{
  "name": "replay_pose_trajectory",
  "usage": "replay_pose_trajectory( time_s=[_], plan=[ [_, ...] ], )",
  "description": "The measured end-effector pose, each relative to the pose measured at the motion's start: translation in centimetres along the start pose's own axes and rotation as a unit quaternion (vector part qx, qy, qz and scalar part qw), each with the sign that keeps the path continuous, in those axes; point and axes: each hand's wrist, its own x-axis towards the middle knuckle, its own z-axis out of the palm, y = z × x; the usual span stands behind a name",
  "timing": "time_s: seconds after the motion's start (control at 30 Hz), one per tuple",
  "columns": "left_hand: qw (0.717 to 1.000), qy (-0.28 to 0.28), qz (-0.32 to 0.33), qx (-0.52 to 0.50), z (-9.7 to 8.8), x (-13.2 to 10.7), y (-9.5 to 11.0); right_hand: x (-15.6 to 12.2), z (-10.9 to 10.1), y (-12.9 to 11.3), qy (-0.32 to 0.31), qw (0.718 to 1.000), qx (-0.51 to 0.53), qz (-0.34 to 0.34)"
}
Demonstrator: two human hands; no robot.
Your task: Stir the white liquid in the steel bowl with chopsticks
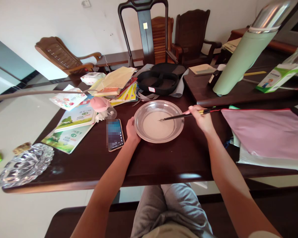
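Note:
A shallow metal bowl (140, 114) holding a pale, milky liquid (157, 127) stands on the dark wooden table (164, 158). My left hand (131, 130) grips the bowl's left rim, fingers closed around it. Over the right rim, my right hand (201, 117) holds a pair of dark chopsticks (178, 116), whose tips dip into the liquid near the bowl's middle. A phone (115, 134) lies flat just left of my left hand.
Books and booklets (76, 122) pile at the table's left, with a pink object (100, 104) and a black case (159, 81) behind the bowl. A pink folder (263, 132) lies right, a green flask (243, 56) far right, a glass ashtray (26, 167) near left. Wooden chairs stand behind.

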Motion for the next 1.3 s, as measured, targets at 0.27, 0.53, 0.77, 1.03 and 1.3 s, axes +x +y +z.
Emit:
replay_pose_trajectory(
  time_s=[0.27,0.53,0.77,1.03,1.3],
  plan=[
    [1.000,0.001,0.010,0.003,-0.1,0.1,-0.2,-0.2,0.7,-0.4,-0.096,0.995,0.026,0.009],
    [1.000,0.002,0.003,0.003,-0.1,0.1,-0.1,0.1,-0.9,0.4,0.030,0.998,0.053,0.032],
    [1.000,-0.002,0.007,-0.003,-0.2,0.2,-0.1,-0.2,0.7,-0.5,-0.113,0.994,0.010,0.005],
    [1.000,-0.003,0.005,-0.002,0.1,-0.1,0.1,0.0,-0.8,-0.4,-0.017,0.998,0.048,0.043],
    [1.000,0.009,0.007,-0.001,0.2,-0.3,0.2,-0.2,0.2,-0.4,-0.055,0.998,-0.012,-0.004]
  ],
)
